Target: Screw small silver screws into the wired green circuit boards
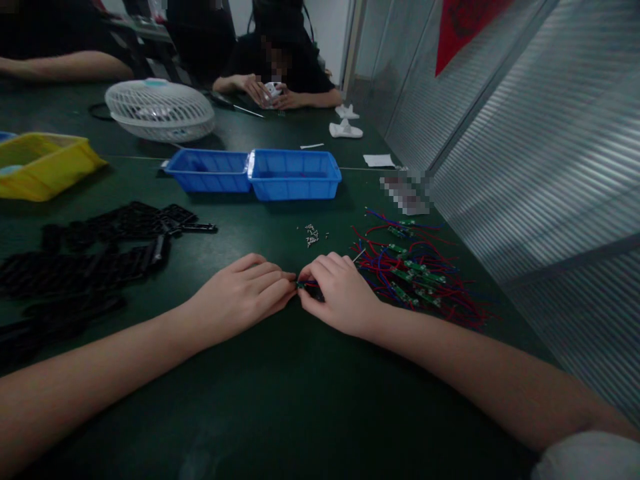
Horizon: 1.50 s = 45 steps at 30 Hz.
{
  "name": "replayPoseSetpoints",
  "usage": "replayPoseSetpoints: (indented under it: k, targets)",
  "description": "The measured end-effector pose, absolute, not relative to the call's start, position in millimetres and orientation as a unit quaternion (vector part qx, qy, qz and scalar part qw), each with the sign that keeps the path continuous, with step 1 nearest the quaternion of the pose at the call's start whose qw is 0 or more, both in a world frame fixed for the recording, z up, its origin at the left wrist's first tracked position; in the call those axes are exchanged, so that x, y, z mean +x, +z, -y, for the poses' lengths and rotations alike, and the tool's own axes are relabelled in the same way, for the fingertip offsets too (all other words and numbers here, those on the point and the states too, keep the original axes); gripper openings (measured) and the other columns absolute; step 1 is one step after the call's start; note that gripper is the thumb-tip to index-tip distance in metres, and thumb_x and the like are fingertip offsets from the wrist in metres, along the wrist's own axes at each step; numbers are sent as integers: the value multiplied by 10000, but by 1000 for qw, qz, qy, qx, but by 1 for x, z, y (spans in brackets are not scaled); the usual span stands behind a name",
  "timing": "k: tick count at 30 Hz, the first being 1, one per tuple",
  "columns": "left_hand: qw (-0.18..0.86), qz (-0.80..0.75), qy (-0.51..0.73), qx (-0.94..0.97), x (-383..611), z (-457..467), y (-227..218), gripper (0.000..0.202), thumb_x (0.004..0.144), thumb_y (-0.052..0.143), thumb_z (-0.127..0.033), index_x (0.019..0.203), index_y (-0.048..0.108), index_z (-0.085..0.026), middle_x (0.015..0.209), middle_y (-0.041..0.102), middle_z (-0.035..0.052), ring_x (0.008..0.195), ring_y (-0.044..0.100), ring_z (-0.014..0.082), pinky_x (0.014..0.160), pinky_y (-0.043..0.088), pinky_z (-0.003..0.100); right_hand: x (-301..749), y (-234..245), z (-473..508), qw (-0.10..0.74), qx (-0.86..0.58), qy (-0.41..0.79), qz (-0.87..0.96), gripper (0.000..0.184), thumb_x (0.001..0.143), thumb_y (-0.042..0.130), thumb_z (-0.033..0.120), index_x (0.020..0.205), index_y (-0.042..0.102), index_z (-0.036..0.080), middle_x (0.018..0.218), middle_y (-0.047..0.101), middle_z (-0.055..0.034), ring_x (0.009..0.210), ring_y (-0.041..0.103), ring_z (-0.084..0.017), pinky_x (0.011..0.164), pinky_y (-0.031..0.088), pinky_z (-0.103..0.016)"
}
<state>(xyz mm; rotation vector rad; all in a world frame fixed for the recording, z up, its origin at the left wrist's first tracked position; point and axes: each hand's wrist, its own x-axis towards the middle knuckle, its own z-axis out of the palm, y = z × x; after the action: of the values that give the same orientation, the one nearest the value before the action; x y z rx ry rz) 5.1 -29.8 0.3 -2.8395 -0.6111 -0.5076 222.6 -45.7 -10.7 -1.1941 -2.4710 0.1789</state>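
My left hand (245, 293) and my right hand (340, 293) meet at the middle of the dark green table (280, 400). Both are closed in a pinch on a small green circuit board with red and blue wires (303, 285) held between their fingertips. Just right of my right hand lies a tangled pile of similar boards and wires (420, 273). A small heap of screws (312, 235) sits a little beyond the hands. A thin metal tool tip (359, 254) shows past my right hand's knuckles.
Black plastic parts (100, 253) are spread on the left. Two blue bins (255, 173) stand behind the screws, a yellow bin (40, 163) at far left, a white fan grille (160, 110) behind. Another person (280, 80) works at the far end. A ribbed wall panel (525, 167) runs along the right.
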Motion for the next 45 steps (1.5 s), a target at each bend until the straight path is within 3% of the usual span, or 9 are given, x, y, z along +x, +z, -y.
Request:
replayPoseSetpoints:
  k: [8,11,17,22,29,34,37,39,45]
  targets:
    - [155,150,-166,-962,-3,27,-3,187,971,497,-181,1094,627,-124,1134,713,113,1009,659,231,863,413,371,224,-11,45,190,-427,71,881,199,911,492,324,982,596,169,979,636,-53,947,512,-209,794,327,-347]
    - [78,201,-158,-964,-1,24,-2,158,973,505,-237,1038,636,-177,1076,718,51,968,652,201,846,397,355,224,-10,47,191,-424,74,882,208,882,492,328,992,571,169,978,622,-66,955,506,-227,796,342,-360]
    - [-47,297,-188,-935,1,24,-7,96,939,559,-303,943,634,-244,980,688,-24,944,625,173,814,341,343,228,-11,51,288,-393,60,871,460,723,532,213,1159,436,103,1189,519,-166,1102,442,-288,894,397,-415]
    - [-17,319,-192,-928,3,29,-10,101,934,555,-306,969,636,-257,939,686,-15,917,612,202,806,309,359,232,-12,49,395,-374,52,838,379,801,475,84,1166,414,162,1187,525,-131,1140,466,-247,948,396,-410]
    - [1,354,-190,-916,5,30,-11,263,946,529,-429,1103,596,-230,958,659,35,889,595,225,813,326,380,229,9,48,478,-271,24,835,224,937,429,96,1101,498,231,1041,601,-48,1018,549,-177,905,401,-371]
    - [30,354,-168,-920,5,30,-11,259,956,503,-441,1104,630,-271,1019,639,42,970,569,253,826,316,397,210,36,41,562,-267,300,723,127,991,401,292,984,512,231,814,507,18,691,486,-102,686,414,-266]
    - [28,349,-154,-924,5,29,-12,246,965,492,-428,1059,642,-256,935,617,38,903,559,235,795,320,382,200,53,30,582,-288,536,539,353,955,393,433,672,377,223,592,300,70,491,265,-80,472,263,-220]
    - [27,346,-147,-926,5,27,-14,247,974,479,-423,1011,642,-241,892,595,36,864,546,225,778,319,373,195,62,21,574,-272,651,415,401,937,335,434,601,261,228,521,172,88,442,122,-80,410,133,-220]
    - [28,332,-157,-930,3,22,-17,259,980,469,-434,974,641,-241,844,562,23,823,520,208,762,308,366,186,60,7,561,-180,750,300,377,878,336,336,566,152,229,471,98,96,409,59,-73,389,91,-223]
